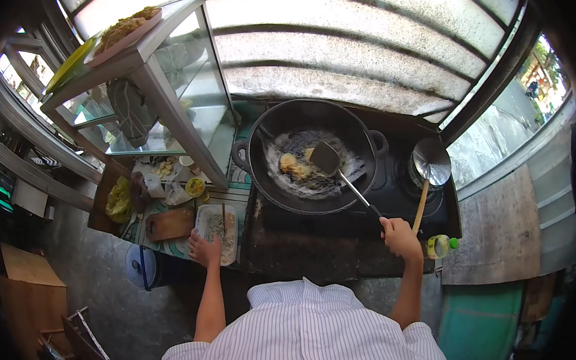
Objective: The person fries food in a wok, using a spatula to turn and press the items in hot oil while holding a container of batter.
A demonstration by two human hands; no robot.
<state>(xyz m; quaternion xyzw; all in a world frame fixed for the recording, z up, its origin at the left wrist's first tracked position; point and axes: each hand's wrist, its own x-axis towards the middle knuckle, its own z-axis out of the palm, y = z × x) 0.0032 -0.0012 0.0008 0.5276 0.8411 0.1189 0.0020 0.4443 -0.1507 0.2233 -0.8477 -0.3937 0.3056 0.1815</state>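
Observation:
My right hand (pixel 402 239) is closed around the handle of a spatula (pixel 326 158), whose dark blade is down in a large black wok (pixel 310 113). Bubbling, foamy oil fills the wok's bottom, and golden pieces of frying food (pixel 292 167) lie left of the blade. My left hand (pixel 205 249) rests at the left edge of a clear plastic container (pixel 202 217), fingers apart and holding nothing. Inside that container are a pale mixture and a brown stick-like utensil (pixel 224 219). A wooden cutting board (pixel 170 224) lies just left of it.
A strainer (pixel 431 159) with a wooden handle lies over the right burner. Near the front right edge is a green-capped bottle (pixel 438 246). A glass display case (pixel 200 113) stands left of the wok, with a plate of fried food (pixel 124 33) on top. A lidded blue bucket (pixel 143 266) is below.

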